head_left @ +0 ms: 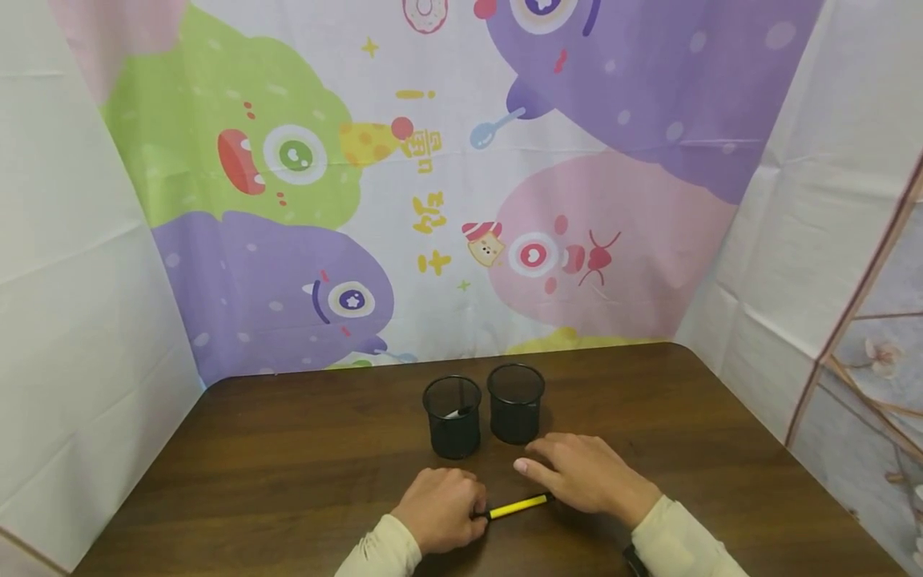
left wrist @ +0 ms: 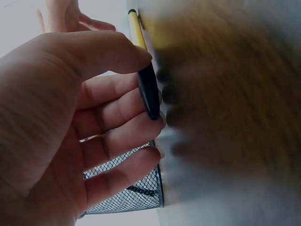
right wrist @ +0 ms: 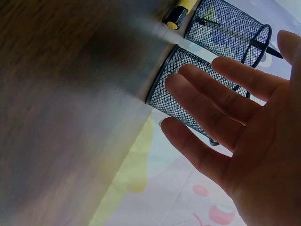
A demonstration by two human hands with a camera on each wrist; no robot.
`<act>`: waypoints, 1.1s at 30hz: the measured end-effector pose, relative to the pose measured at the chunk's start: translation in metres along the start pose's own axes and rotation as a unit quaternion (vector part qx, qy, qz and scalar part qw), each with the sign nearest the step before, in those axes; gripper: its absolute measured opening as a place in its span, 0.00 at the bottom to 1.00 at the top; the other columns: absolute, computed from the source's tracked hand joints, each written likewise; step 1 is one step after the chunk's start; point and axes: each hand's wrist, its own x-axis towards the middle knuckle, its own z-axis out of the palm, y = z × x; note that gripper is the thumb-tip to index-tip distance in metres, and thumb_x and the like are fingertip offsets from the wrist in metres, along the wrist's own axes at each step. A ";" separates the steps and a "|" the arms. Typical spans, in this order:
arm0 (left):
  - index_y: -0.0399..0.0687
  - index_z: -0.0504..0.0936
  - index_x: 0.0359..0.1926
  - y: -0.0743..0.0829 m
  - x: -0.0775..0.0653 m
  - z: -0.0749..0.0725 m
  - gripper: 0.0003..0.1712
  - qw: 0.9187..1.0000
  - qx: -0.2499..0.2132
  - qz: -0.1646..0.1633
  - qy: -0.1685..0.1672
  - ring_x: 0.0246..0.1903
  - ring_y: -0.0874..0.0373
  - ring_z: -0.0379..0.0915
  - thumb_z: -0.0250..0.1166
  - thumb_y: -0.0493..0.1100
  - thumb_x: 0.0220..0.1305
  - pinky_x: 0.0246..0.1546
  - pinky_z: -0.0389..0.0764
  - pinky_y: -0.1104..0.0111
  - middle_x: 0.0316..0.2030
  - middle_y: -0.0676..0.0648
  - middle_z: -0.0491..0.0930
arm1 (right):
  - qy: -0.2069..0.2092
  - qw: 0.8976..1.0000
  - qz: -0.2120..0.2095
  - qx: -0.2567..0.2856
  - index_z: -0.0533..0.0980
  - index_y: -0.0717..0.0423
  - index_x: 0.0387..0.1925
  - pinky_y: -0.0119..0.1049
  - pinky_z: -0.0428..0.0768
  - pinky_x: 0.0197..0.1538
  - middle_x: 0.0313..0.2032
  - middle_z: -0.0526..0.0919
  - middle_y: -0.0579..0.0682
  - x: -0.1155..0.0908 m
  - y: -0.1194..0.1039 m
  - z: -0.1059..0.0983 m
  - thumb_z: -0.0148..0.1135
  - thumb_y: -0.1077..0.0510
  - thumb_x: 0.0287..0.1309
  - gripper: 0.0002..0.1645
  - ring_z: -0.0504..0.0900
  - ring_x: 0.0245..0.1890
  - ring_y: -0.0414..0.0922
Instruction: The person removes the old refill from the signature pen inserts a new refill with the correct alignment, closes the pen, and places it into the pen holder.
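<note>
A yellow marker (head_left: 517, 506) with black ends lies low over the table in front of two mesh cups. My left hand (head_left: 441, 510) pinches its black tapered end (left wrist: 149, 94) between thumb and fingers. Beside the marker's other end, my right hand (head_left: 587, 473) has its fingers spread and holds nothing. Behind the hands stand the left black mesh pen cup (head_left: 454, 437) and the right black mesh pen cup (head_left: 515, 421), upright and close together. A dark pen (right wrist: 273, 52) leans inside the left cup, its tip past the rim in the right wrist view.
The brown wooden table (head_left: 303, 449) has rounded back corners. A cloth backdrop (head_left: 447, 312) with cartoon monsters hangs behind it, and pale cloth walls (head_left: 94, 320) close in both sides. A dark object (head_left: 634, 561) shows under the right sleeve.
</note>
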 end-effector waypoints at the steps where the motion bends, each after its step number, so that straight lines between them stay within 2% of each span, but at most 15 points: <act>1: 0.60 0.78 0.19 0.000 0.000 0.000 0.13 1.000 0.001 0.000 0.002 0.17 0.70 0.61 0.74 0.48 0.51 0.15 0.64 0.74 0.18 0.65 0.67 | 0.000 1.000 0.001 0.001 0.82 0.51 0.53 0.51 0.81 0.50 0.50 0.84 0.46 0.000 0.000 0.000 0.38 0.25 0.70 0.41 0.83 0.49 0.47; 12: 0.61 0.73 0.18 -0.003 0.000 0.002 0.15 0.999 0.005 -0.002 0.033 0.17 0.70 0.59 0.73 0.48 0.49 0.14 0.62 0.74 0.19 0.65 0.65 | 0.003 1.000 -0.009 0.010 0.83 0.49 0.51 0.47 0.82 0.45 0.47 0.85 0.43 0.001 -0.001 0.002 0.39 0.26 0.70 0.39 0.83 0.46 0.44; 25: 0.60 0.79 0.23 -0.008 0.002 -0.002 0.09 0.996 -0.020 -0.012 0.084 0.19 0.71 0.62 0.73 0.47 0.48 0.16 0.66 0.75 0.23 0.64 0.68 | 0.019 0.999 -0.037 0.013 0.84 0.41 0.46 0.42 0.82 0.41 0.42 0.83 0.34 0.004 0.001 0.005 0.40 0.29 0.72 0.33 0.82 0.42 0.37; 33: 0.57 0.81 0.27 -0.012 0.002 0.000 0.07 0.994 -0.013 -0.009 0.109 0.18 0.71 0.62 0.73 0.47 0.48 0.16 0.66 0.75 0.24 0.63 0.69 | 0.019 0.998 -0.046 0.023 0.85 0.40 0.44 0.37 0.80 0.35 0.36 0.80 0.30 0.004 0.000 0.007 0.41 0.31 0.73 0.30 0.78 0.35 0.33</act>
